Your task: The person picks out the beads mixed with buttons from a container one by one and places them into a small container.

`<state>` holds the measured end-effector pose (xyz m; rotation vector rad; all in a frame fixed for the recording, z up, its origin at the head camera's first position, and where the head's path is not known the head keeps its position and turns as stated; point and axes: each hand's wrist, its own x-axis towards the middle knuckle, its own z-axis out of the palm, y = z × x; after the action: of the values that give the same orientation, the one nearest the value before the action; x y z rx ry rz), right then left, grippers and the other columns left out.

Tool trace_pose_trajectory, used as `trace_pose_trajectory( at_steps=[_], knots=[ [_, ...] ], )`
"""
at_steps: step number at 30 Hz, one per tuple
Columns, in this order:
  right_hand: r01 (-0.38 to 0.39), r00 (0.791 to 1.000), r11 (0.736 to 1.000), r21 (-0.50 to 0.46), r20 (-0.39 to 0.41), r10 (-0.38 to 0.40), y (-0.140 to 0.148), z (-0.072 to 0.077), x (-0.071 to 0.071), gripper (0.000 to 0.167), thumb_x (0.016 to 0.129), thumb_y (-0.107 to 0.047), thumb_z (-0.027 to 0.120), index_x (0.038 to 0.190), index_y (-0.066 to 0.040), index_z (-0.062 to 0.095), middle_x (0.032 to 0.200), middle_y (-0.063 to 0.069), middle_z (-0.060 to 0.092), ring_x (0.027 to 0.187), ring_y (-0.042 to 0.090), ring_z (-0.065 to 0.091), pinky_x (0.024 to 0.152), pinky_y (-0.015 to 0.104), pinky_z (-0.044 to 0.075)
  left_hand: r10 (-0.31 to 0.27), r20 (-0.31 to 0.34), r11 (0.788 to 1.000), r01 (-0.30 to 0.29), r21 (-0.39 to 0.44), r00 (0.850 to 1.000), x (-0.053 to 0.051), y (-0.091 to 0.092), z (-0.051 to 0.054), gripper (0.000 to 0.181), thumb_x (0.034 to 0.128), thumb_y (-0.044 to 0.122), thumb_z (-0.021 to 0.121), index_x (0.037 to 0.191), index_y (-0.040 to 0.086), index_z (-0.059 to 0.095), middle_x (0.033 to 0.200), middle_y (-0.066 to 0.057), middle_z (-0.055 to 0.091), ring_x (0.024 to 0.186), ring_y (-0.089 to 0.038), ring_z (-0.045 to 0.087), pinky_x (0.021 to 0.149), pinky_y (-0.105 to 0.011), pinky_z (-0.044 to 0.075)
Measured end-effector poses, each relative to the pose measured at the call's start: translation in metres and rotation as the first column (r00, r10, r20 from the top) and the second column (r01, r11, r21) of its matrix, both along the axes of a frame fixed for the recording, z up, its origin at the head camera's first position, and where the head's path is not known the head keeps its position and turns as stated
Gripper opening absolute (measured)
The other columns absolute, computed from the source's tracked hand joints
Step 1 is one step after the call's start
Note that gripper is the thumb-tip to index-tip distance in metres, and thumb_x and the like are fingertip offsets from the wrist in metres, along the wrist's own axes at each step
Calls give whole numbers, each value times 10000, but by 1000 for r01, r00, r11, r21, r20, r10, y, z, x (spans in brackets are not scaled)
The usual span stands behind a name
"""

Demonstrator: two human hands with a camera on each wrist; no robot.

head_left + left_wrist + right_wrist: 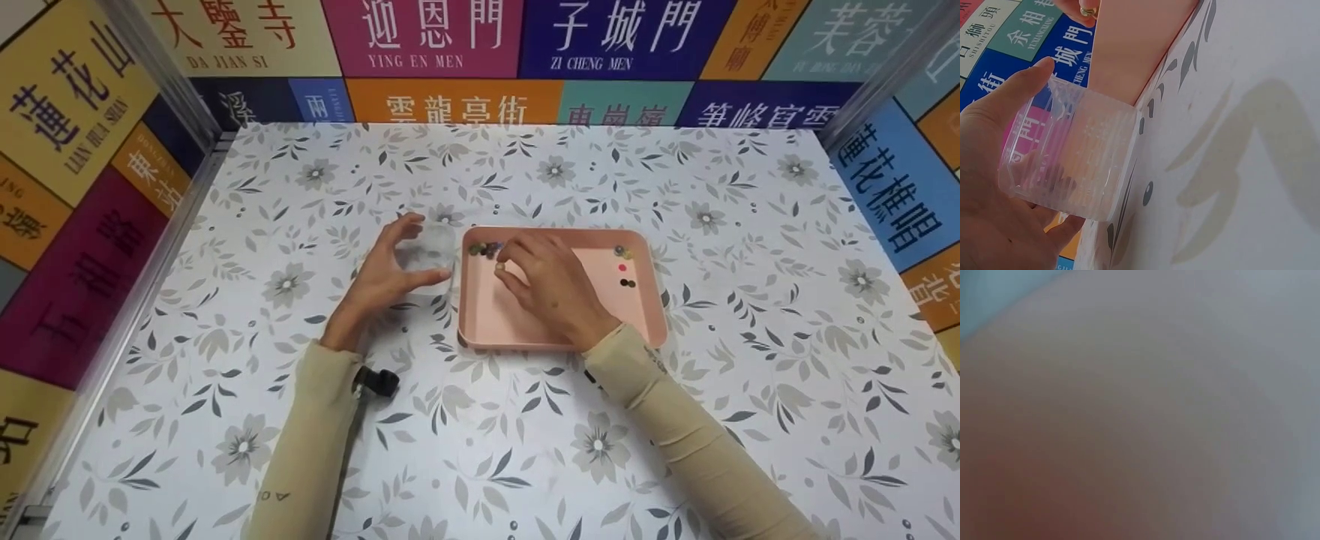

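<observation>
My left hand [379, 271] holds a clear plastic container [430, 259] that stands on the table beside the tray. In the left wrist view, the thumb lies at the rim of this ribbed container [1081, 152] and the fingers reach round its far side. Over the left part of a pink tray [480, 339], my right hand [553, 291] pinches a small gold-coloured bead [500, 266] between thumb and fingers. That bead [1089, 11] also shows at the top of the left wrist view. The right wrist view is too blurred to make anything out.
Several dark beads [480, 250] lie in the tray's far left corner. Along its right side are a blue bead [619, 250], a pink-red bead [622, 268] and black beads [625, 283]. A flowered cloth [480, 450] covers the table, with sign-printed panels [431, 37] behind.
</observation>
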<state>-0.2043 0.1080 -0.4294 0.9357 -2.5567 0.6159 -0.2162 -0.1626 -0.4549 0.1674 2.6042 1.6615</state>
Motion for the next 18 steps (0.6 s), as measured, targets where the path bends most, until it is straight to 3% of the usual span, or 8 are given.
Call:
trace_pose_trajectory(
  at_steps=[18],
  knots=[
    [-15, 1000, 1000, 1, 14, 15, -5, -2, 0, 157, 1018, -215, 685, 1121, -102, 720, 1264, 23, 691, 1267, 259, 629, 1145, 438, 453, 14, 18, 1000, -14, -6, 1000, 0, 0, 0, 983, 755, 358, 942, 1572, 233, 410, 1579, -123, 452, 1446, -348, 471, 1190, -554, 421]
  ],
)
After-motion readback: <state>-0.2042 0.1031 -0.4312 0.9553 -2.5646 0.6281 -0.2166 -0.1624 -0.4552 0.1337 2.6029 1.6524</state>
